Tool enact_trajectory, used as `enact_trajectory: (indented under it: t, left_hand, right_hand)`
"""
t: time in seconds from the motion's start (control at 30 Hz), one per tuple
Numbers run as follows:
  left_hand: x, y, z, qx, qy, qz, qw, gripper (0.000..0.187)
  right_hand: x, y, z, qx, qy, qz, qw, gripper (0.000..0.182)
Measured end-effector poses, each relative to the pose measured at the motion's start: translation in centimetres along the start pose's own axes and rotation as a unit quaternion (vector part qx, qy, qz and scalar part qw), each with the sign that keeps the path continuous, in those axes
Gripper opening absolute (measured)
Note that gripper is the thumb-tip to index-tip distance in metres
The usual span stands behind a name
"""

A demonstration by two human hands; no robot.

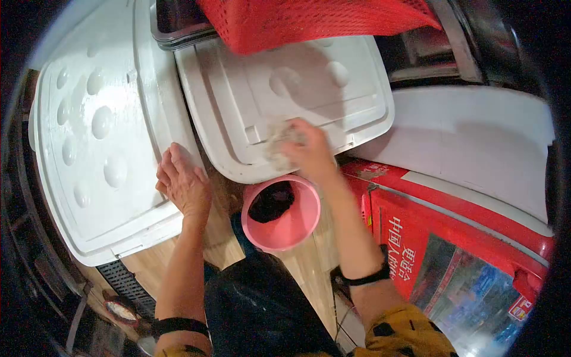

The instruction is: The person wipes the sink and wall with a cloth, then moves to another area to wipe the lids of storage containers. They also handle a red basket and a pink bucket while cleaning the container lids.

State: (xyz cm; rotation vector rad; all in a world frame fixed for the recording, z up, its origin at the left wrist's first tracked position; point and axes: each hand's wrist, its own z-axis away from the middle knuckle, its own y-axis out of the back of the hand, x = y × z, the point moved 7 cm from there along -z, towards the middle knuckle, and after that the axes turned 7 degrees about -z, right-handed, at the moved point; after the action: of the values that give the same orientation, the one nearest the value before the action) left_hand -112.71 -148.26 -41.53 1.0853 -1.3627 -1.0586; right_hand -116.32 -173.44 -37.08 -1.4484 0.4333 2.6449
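Two white plastic lids with round bumps lie side by side, the left lid point(143, 208) and the right lid point(232, 113). My left hand point(185, 183) rests on the near right edge of the left lid, its fingers stretched out and holding nothing. In my right hand point(313, 152) is a crumpled whitish cloth point(277, 143), pressed against or just over the front part of the right lid. Motion blurs the cloth and fingers, so contact is hard to make out. Below it stands a pink bucket point(301, 220) with something dark inside.
A red perforated plastic basket point(309, 24) and a dark tray point(178, 24) sit at the back of the lids. To the right are a white curved panel point(470, 137) and a red cabinet point(392, 208) with Chinese lettering and a glass front. Wood-patterned floor point(315, 256) shows below.
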Motion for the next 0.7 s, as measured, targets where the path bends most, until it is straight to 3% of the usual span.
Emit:
enact_trajectory:
  t: [0.07, 0.13, 0.3, 0.37, 0.43, 0.5, 0.57, 0.67, 0.7]
  left_hand:
    - [-0.2, -0.2, 0.0, -0.017, 0.017, 0.006, 1.0, 0.072]
    - [0.0, 0.0, -0.4, -0.008, 0.008, -0.001, 1.0, 0.072]
    - [0.1, 0.0, -0.1, -0.027, 0.022, -0.016, 0.999, 0.07]
    - [-0.1, -0.2, -0.3, -0.01, 0.017, -0.014, 1.0, 0.07]
    - [-0.4, -0.3, -0.4, 0.004, 0.012, -0.003, 1.0, 0.071]
    - [-0.7, -0.5, 0.1, 0.01, 0.014, 0.007, 1.0, 0.071]
    - [-0.5, -0.2, -0.2, 0.004, 0.008, 0.004, 1.0, 0.073]
    - [-0.6, -0.2, -0.2, -0.005, 0.01, -0.013, 1.0, 0.073]
    - [-0.4, -0.1, -0.1, -0.001, 0.005, -0.012, 1.0, 0.073]
  right_hand:
    - [1.9, -4.9, -1.0, 0.014, 0.142, 0.198, 0.97, 0.033]
    - [-0.2, -8.7, 1.5, 0.062, 0.311, 0.328, 0.89, 0.035]
    - [-0.8, -8.1, -0.2, 0.021, 0.187, 0.329, 0.925, 0.031]
    - [0.5, -7.7, -1.7, -0.219, -0.063, 0.272, 0.935, 0.027]
    - [0.2, -5.7, -1.0, -0.224, -0.036, 0.084, 0.97, 0.03]
    - [0.1, -3.7, -0.6, -0.228, 0.009, -0.044, 0.973, 0.037]
    - [-0.8, -1.1, -0.4, -0.088, -0.054, -0.182, 0.978, 0.041]
    - [-0.9, -1.6, -1.2, -0.106, -0.017, -0.113, 0.988, 0.043]
    - [0.8, -2.8, -1.4, -0.086, 0.051, 0.023, 0.995, 0.042]
